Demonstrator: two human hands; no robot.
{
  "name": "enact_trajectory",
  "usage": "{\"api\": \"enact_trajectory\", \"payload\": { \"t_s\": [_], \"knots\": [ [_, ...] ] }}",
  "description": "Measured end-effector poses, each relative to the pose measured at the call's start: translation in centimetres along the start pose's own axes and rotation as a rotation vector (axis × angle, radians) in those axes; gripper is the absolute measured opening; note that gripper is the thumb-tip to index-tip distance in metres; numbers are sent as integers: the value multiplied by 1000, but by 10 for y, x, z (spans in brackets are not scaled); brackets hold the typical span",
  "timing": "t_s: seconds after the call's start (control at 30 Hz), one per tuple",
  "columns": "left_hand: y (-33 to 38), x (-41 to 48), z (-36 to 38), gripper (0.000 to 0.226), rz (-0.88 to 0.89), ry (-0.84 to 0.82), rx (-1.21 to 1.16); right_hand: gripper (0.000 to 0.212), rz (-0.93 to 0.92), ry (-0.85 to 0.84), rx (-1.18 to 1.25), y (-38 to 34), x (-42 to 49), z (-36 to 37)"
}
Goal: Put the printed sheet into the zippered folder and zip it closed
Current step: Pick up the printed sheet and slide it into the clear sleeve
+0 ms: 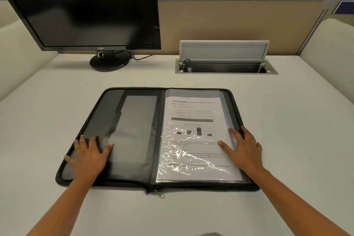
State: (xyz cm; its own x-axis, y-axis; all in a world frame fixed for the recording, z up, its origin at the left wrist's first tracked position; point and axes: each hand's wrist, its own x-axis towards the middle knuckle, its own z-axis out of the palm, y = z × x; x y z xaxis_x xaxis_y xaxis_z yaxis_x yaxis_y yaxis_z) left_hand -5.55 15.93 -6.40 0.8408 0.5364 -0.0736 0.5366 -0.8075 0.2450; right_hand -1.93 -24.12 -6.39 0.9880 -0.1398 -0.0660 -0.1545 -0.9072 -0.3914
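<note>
A black zippered folder (134, 120) lies open flat on the desk in front of me. The printed sheet (193, 120), with a table, a bar chart and text, lies on the folder's right half under a clear plastic sleeve. My left hand (90, 153) rests flat on the left half with fingers spread. My right hand (242, 149) rests flat on the right edge of the sheet and sleeve, fingers straight. The zipper pull (160, 194) hangs at the folder's near edge by the spine.
A dark monitor (86, 9) on a round stand sits at the back left. An open cable box (226, 68) with a raised lid is set into the desk at the back right. A beige partition (239, 25) runs behind the desk (297, 120).
</note>
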Motion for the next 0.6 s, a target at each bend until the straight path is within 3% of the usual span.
{"api": "enact_trajectory", "payload": {
  "t_s": [0.2, 0.6],
  "knots": [
    [-5, 4, -8, 68, -201, -41, -63, 66, -20, 34, 101, 0, -3, 5],
    [1, 46, -38, 64, -132, -70, -321, 67, 2, -12, 197, -14, 39, 3]
  ]
}}
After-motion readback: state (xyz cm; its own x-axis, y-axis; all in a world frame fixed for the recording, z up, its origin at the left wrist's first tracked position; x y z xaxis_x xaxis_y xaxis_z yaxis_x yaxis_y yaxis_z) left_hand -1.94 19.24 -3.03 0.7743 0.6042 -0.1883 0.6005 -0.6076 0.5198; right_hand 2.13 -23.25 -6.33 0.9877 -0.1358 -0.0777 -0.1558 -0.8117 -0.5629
